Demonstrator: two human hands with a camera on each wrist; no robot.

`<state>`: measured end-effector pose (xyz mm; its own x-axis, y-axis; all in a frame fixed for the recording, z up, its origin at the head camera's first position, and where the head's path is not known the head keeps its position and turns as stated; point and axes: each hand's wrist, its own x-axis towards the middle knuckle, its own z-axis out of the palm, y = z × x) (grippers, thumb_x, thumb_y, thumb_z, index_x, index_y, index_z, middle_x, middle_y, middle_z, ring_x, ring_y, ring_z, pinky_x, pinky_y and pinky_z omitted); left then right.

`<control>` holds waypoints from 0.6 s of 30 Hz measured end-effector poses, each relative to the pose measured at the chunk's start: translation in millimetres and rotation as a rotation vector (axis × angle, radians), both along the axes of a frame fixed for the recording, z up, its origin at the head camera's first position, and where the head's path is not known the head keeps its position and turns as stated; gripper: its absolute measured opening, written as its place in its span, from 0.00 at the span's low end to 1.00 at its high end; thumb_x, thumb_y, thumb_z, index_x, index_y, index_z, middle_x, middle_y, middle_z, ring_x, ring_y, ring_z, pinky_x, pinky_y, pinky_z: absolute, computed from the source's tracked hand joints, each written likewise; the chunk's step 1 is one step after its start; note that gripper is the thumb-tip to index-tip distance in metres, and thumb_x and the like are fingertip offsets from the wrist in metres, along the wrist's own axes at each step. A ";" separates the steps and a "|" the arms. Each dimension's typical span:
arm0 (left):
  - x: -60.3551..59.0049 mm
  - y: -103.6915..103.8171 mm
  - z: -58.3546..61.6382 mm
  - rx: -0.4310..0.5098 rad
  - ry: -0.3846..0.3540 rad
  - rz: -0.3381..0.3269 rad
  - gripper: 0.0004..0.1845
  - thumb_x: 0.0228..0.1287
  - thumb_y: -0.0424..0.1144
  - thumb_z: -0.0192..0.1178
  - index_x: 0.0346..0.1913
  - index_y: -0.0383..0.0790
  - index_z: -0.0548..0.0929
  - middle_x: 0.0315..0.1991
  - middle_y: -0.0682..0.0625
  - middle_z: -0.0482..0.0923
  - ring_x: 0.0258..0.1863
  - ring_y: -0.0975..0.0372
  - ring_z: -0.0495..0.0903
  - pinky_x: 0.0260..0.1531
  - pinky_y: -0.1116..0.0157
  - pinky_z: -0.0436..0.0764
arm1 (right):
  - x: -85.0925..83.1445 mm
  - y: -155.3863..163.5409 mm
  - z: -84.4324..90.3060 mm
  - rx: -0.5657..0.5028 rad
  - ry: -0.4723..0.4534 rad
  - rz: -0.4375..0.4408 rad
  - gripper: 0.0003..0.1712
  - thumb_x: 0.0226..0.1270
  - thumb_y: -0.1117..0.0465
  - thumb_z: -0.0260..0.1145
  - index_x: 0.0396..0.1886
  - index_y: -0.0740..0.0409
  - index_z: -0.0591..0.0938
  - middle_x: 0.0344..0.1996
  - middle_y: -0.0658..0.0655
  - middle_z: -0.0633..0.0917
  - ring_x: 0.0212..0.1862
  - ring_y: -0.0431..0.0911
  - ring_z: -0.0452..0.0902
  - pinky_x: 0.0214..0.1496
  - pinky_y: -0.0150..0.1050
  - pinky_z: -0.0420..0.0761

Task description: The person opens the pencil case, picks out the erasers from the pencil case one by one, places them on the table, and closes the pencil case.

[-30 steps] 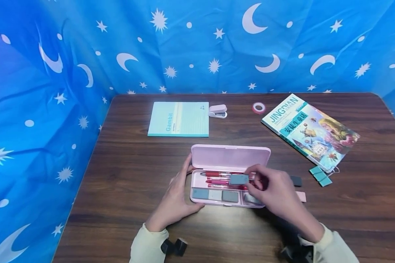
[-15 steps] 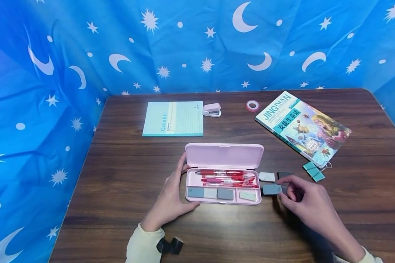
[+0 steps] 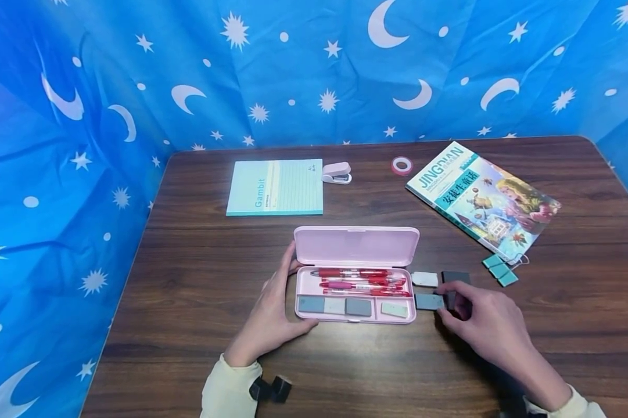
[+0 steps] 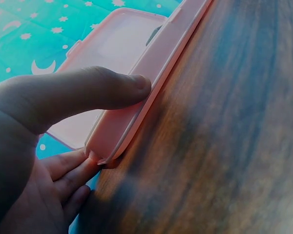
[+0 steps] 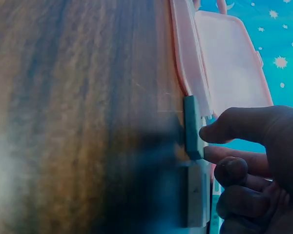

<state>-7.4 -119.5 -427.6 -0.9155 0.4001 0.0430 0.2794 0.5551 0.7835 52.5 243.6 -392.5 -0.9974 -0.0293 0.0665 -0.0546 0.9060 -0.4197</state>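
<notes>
Block (image 3: 427, 302), blue-grey, pinched in right hand (image 3: 486, 316), beside pink case (image 3: 355, 247).

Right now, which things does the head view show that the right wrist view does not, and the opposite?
Head view only: red pens, notebook, stapler, tape roll. Right wrist view only: a clear look at the curled lower fingers of the right hand. Both: the open pink case, the pinched grey-blue block, the table and the starry cloth.
</notes>
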 end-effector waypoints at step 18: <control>-0.6 0.5 0.7 0.012 -0.001 -0.003 0.75 0.40 0.46 0.84 0.81 0.64 0.35 0.73 0.59 0.65 0.75 0.64 0.60 0.72 0.41 0.57 | -10.3 -37.7 9.8 -0.008 0.016 0.158 0.12 0.49 0.54 0.81 0.25 0.37 0.83 0.14 0.37 0.66 0.18 0.33 0.58 0.22 0.32 0.54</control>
